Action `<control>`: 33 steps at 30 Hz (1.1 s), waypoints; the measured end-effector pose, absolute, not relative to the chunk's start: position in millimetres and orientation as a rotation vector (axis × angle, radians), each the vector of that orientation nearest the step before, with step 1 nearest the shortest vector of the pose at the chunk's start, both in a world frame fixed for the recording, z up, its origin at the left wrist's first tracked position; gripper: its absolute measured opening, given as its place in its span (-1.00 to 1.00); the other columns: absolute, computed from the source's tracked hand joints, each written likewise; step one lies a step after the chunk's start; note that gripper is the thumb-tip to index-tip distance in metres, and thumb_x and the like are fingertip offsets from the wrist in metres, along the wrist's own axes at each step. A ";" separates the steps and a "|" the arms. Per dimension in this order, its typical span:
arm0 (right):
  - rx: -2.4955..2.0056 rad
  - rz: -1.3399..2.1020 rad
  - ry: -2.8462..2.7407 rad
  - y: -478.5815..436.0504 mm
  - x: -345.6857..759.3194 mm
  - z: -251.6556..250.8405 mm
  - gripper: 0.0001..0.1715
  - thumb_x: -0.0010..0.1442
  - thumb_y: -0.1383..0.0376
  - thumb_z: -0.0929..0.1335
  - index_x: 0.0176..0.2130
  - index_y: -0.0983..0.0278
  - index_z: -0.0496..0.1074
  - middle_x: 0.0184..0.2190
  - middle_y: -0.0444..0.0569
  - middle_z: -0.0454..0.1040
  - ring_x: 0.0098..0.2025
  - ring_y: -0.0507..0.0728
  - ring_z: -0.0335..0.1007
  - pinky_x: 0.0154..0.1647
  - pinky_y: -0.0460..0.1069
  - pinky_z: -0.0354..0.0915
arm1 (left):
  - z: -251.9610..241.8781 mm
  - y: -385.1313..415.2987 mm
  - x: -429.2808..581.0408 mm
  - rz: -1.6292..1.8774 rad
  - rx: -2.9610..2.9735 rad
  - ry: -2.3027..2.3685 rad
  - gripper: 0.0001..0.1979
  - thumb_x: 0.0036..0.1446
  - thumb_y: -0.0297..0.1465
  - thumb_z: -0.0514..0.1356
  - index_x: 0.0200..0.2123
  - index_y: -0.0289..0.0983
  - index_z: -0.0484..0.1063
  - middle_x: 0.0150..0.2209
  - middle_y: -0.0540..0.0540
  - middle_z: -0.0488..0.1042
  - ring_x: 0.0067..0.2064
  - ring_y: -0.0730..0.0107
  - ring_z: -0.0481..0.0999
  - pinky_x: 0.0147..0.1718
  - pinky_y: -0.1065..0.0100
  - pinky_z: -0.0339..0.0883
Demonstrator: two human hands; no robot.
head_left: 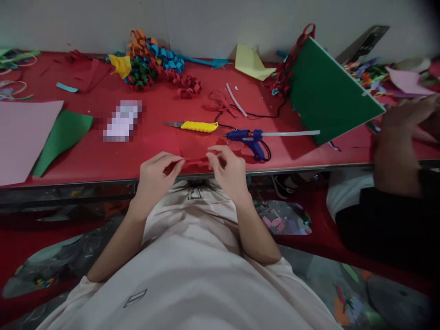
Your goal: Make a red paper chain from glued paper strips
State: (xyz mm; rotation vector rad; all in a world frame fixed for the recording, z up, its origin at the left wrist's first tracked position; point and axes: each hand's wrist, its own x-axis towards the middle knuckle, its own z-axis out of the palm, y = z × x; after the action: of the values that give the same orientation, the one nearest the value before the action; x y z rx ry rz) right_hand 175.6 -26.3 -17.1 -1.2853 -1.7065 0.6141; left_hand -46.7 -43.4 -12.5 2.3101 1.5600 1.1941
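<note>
Near the front edge of the red table, my left hand (pixel 158 176) and my right hand (pixel 229 170) pinch opposite ends of a narrow red paper strip (pixel 196 162). The strip stretches level between my fingertips and blends with the red surface behind it. Just beyond my hands lies a yellow-handled utility knife (pixel 200 126) with its blade out, pointing left. A blue hot glue gun (pixel 248 138) rests beside my right hand, a white glue stick (pixel 292 133) poking from its back.
Paper chains (pixel 154 64) in several colours lie along the wall. A green board (pixel 333 91) leans at right, near a co-worker's arm (pixel 395 156). A blurred-out phone-like object (pixel 123 121), green paper (pixel 63 137) and pink paper (pixel 25 137) lie left. Paper scraps litter the floor.
</note>
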 end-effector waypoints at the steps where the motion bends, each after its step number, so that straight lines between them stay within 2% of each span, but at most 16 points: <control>1: -1.368 0.437 -1.614 -28.1 180.1 -19.7 -0.65 0.43 0.04 0.30 -0.16 0.25 0.48 -0.50 -0.17 0.46 -0.48 0.03 0.37 -0.36 -0.07 0.22 | -13.9 -40.8 -45.6 1.245 2.278 1.599 -0.83 0.38 -0.35 0.20 -0.19 -0.24 0.60 -0.26 -0.09 0.63 -0.29 0.39 0.57 -0.24 0.37 0.43; 3: -1.494 0.103 -1.433 -29.8 195.7 -25.8 -0.61 0.43 0.01 0.28 -0.27 0.24 0.41 -0.46 -0.10 0.43 -0.44 0.07 0.35 -0.33 -0.03 0.26 | -18.6 -35.6 -43.9 1.276 2.258 1.665 -0.82 0.38 -0.40 0.17 -0.17 -0.26 0.60 -0.23 -0.11 0.63 -0.24 0.34 0.56 -0.17 0.32 0.45; 4: -1.535 -0.020 -1.388 -28.8 206.5 -28.3 -0.63 0.41 0.01 0.28 -0.26 0.24 0.39 -0.41 -0.05 0.44 -0.39 0.10 0.37 -0.28 0.00 0.31 | -21.6 -33.2 -43.4 1.249 2.275 1.687 -0.82 0.36 -0.42 0.17 -0.14 -0.26 0.60 -0.22 -0.12 0.62 -0.20 0.30 0.56 -0.12 0.28 0.46; 6: -1.584 -0.196 -1.416 -21.2 231.7 -30.4 -0.61 0.35 0.01 0.32 -0.11 0.29 0.39 -0.21 0.14 0.48 -0.19 0.20 0.42 -0.11 0.10 0.39 | -28.1 -29.3 -43.1 1.172 2.314 1.733 -0.76 0.35 -0.46 0.14 -0.08 -0.25 0.61 -0.16 -0.17 0.59 -0.11 0.21 0.54 -0.04 0.20 0.47; 8: -1.640 -0.193 -1.559 -5.9 256.6 -28.4 -0.46 0.30 0.01 0.37 0.06 0.36 0.38 -0.04 0.29 0.46 -0.02 0.29 0.42 0.03 0.18 0.39 | -33.4 -27.1 -43.9 1.116 2.340 1.759 -0.69 0.33 -0.50 0.09 -0.01 -0.26 0.61 -0.10 -0.24 0.52 -0.05 0.16 0.51 0.00 0.14 0.46; 10: -1.654 0.013 -1.771 13.7 275.6 -24.2 -0.47 0.29 0.01 0.39 0.04 0.36 0.45 -0.05 0.27 0.51 -0.01 0.30 0.45 0.02 0.18 0.40 | -35.9 -26.9 -45.6 1.083 2.344 1.768 -0.62 0.33 -0.52 0.05 0.05 -0.28 0.60 -0.05 -0.29 0.47 -0.02 0.15 0.50 0.02 0.12 0.46; 13: -1.579 0.409 -1.961 36.1 287.0 -17.6 -0.53 0.29 0.00 0.38 -0.08 0.35 0.56 -0.24 0.13 0.60 -0.18 0.25 0.51 -0.15 0.09 0.38 | -34.9 -28.7 -47.9 1.053 2.304 1.797 -0.62 0.33 -0.51 0.07 0.10 -0.24 0.57 -0.10 -0.23 0.52 -0.04 0.15 0.51 0.03 0.11 0.45; 16: -1.542 0.385 -1.964 32.5 277.7 -9.1 -0.51 0.32 -0.02 0.36 -0.16 0.35 0.60 -0.45 0.00 0.55 -0.40 0.17 0.43 -0.31 0.03 0.29 | -32.4 -31.1 -48.1 1.120 2.155 1.796 -0.65 0.31 -0.48 0.15 0.11 -0.22 0.55 -0.15 -0.14 0.61 -0.10 0.22 0.57 -0.01 0.19 0.47; 18: -1.481 0.297 -1.971 16.1 263.6 -1.4 -0.50 0.36 -0.02 0.33 -0.17 0.34 0.61 -0.50 -0.03 0.51 -0.44 0.14 0.38 -0.34 0.02 0.26 | -31.3 -32.2 -47.5 1.172 2.059 1.768 -0.67 0.27 -0.47 0.20 0.08 -0.21 0.56 -0.15 -0.11 0.65 -0.14 0.28 0.60 -0.03 0.25 0.48; 24: -1.309 0.399 -2.251 -23.6 215.4 14.6 -0.51 0.43 0.00 0.28 -0.01 0.31 0.58 -0.23 0.11 0.63 -0.19 0.25 0.54 -0.20 0.03 0.30 | -26.8 -31.8 -49.9 1.196 1.985 1.845 -0.81 0.17 -0.41 0.33 -0.13 -0.18 0.64 -0.21 -0.09 0.69 -0.12 0.18 0.62 -0.04 0.19 0.49; 33: -1.307 0.306 -2.506 -15.0 187.6 20.0 -0.47 0.47 -0.01 0.24 0.01 0.33 0.55 -0.13 0.19 0.65 -0.08 0.34 0.56 -0.16 0.07 0.27 | -25.6 -33.1 -56.0 1.189 1.943 1.823 -0.83 0.16 -0.41 0.33 -0.18 -0.12 0.68 -0.21 -0.08 0.70 -0.17 0.14 0.66 -0.08 0.16 0.51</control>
State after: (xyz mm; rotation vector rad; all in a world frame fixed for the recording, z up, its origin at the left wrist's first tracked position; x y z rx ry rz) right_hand 187.6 -15.0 20.0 -1.3065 -2.5056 0.3061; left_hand -56.0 -33.1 -25.6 1.9429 1.8228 1.1894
